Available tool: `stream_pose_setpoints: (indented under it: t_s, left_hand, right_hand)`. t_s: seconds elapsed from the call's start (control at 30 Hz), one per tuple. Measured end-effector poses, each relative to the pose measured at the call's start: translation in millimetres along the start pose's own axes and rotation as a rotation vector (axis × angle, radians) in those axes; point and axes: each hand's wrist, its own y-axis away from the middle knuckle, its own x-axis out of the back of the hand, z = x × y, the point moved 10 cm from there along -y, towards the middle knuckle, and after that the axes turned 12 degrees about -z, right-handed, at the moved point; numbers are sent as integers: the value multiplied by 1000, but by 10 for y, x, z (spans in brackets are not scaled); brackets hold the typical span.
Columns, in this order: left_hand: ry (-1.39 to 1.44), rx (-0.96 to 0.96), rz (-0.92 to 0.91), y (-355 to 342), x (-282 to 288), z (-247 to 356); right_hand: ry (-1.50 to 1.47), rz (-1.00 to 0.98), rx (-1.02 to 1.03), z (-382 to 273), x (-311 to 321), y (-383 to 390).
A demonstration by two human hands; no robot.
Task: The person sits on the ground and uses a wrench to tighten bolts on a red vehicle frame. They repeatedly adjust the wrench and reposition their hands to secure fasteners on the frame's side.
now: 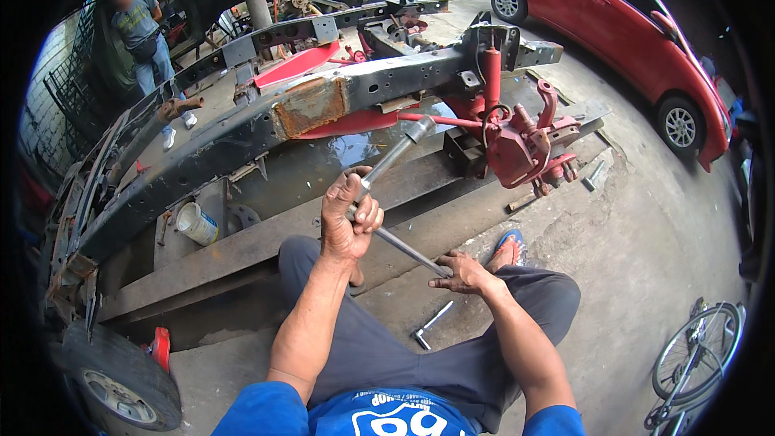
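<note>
A long, smooth steel wrench with a socket head (393,155) is slanting up toward the rusty black steel vehicle frame (242,125), its socket end hanging just before the red-painted axle parts (517,145). A second thin steel bar (408,252) is running low across the person's lap. Rough, stained concrete floor (638,250) is spreading outward under a red car (613,8). The left hand (349,214), raised, is clenching its fingers around the wrench shaft; the right hand (464,273), lower, is pinching the bar's end with fingers together.

Head camera, single fisheye view: looked steeply down and forward, close above the truck chassis frame (242,125).
</note>
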Motion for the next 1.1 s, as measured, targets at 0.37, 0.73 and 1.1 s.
stream_pose_setpoints:
  t_s: [0.37, 0.73, 1.1]
  left_hand:
    - [-498, 590, 151, -448, 1699, -1045]
    - [-537, 539, 216, -1343, 2533, -1832]
    - [-468, 233, 197, -1817, 2752, -1606]
  right_hand:
    - [132, -19, -252, 1114, 880, 282]
    - [2, 92, -323, 1189, 1363, 147]
    - [-91, 237, -214, 1452, 1319, -449]
